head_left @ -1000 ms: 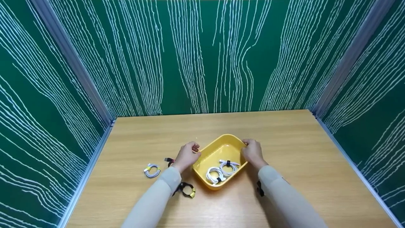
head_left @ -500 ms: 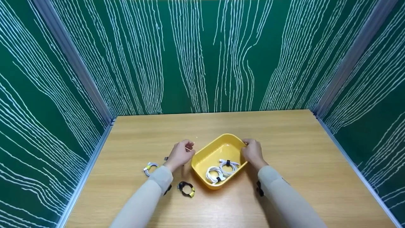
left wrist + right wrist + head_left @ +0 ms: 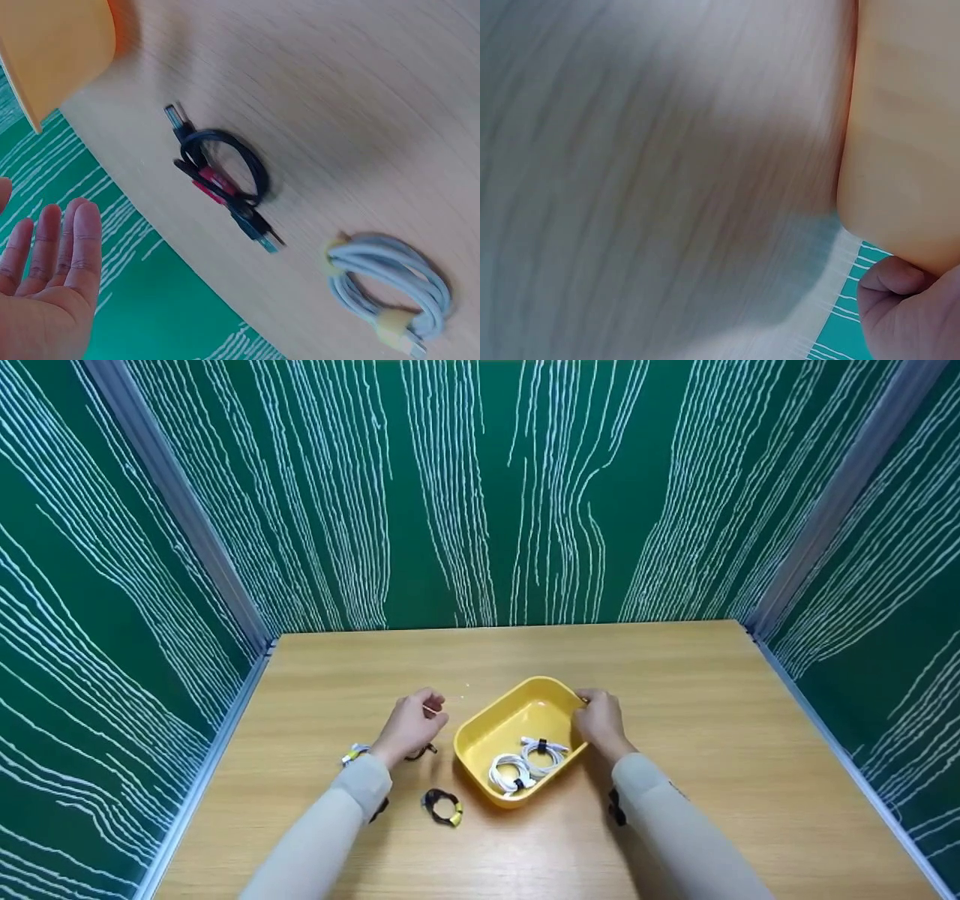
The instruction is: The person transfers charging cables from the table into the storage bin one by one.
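Note:
My right hand point(image 3: 600, 721) grips the right rim of a yellow plastic bin point(image 3: 487, 727). In the right wrist view its fingers curl at the bin's edge. Inside the bin lie two coiled white cables point(image 3: 495, 774) with black ties. Left of the bin, my left hand point(image 3: 409, 725) hovers over the table with relaxed fingers and nothing held. The left wrist view shows a coiled black cable point(image 3: 259, 169) with a red tie, and a coiled grey cable point(image 3: 405, 274) with yellow ties. In the head view, the left hand and sleeve partly cover both.
A coiled black cable point(image 3: 430, 802) with a yellow tie lies in front of the bin's left side. The wooden table point(image 3: 675, 675) is bounded by green, white-lined panels point(image 3: 517, 510) at the back and sides, with grey metal posts point(image 3: 180, 502) at the corners.
My left hand has let go of the bin's left rim and moved left, now covering more of the grey cable. The right hand keeps its grip, and the bin has barely shifted.

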The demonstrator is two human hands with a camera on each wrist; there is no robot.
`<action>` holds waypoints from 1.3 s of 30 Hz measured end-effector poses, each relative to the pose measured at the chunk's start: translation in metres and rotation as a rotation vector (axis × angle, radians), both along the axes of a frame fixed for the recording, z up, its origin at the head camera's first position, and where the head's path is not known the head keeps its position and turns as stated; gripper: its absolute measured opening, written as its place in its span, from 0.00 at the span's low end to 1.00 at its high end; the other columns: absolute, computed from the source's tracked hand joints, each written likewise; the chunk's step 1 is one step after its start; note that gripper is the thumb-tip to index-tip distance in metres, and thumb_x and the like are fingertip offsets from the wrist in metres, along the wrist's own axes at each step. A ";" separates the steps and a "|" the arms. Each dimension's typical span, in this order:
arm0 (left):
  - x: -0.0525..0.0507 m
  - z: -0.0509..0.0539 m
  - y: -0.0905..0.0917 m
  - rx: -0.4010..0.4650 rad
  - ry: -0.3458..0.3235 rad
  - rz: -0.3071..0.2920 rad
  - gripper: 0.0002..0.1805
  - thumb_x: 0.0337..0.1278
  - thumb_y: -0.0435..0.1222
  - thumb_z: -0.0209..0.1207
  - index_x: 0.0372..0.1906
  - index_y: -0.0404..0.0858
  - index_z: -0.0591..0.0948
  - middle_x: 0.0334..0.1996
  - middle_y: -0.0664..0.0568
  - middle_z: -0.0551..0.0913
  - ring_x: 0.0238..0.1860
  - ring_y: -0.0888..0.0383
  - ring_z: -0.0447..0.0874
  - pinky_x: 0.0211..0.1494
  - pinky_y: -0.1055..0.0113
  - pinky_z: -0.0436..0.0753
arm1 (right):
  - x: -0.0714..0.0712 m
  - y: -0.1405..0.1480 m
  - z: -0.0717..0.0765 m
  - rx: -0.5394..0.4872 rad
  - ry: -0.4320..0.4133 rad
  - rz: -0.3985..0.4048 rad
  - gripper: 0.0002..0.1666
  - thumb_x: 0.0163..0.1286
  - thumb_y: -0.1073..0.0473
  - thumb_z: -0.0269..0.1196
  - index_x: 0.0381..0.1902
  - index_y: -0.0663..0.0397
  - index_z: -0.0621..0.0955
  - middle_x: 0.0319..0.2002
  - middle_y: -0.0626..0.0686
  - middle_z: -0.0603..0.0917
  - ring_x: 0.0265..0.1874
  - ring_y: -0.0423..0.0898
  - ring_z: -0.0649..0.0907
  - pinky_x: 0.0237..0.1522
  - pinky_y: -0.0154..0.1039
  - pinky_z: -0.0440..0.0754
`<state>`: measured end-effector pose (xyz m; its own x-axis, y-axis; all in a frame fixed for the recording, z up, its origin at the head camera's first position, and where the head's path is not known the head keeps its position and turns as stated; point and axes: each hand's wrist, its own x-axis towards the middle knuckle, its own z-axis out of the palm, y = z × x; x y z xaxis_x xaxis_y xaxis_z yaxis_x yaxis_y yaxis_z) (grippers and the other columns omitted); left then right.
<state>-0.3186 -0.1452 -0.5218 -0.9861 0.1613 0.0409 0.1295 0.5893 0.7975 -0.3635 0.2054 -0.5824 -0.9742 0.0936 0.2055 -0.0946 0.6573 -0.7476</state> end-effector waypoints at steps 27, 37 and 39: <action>0.007 -0.002 -0.062 -0.085 -0.009 0.029 0.17 0.68 0.29 0.65 0.59 0.31 0.83 0.57 0.33 0.86 0.59 0.39 0.85 0.69 0.44 0.82 | -0.002 -0.003 0.002 -0.013 -0.003 0.005 0.31 0.55 0.76 0.51 0.51 0.64 0.92 0.50 0.66 0.92 0.43 0.59 0.87 0.44 0.48 0.84; 0.009 -0.007 -0.091 -0.168 -0.074 0.065 0.24 0.71 0.32 0.66 0.67 0.30 0.80 0.64 0.33 0.83 0.66 0.36 0.81 0.73 0.41 0.79 | -0.001 -0.002 0.000 -0.007 -0.055 -0.022 0.34 0.55 0.76 0.50 0.58 0.69 0.88 0.56 0.70 0.89 0.54 0.63 0.89 0.55 0.59 0.89; 0.009 -0.010 -0.097 -0.188 -0.083 0.061 0.24 0.71 0.32 0.65 0.68 0.30 0.79 0.65 0.33 0.82 0.67 0.36 0.80 0.73 0.40 0.78 | -0.001 -0.002 -0.001 -0.004 -0.050 -0.020 0.33 0.55 0.76 0.50 0.57 0.68 0.89 0.55 0.69 0.90 0.51 0.61 0.90 0.52 0.57 0.89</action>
<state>-0.3091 -0.2423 -0.5317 -0.9930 0.0982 -0.0658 0.0275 0.7337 0.6789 -0.3642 0.2036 -0.5835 -0.9811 0.1138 0.1567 -0.0443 0.6558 -0.7537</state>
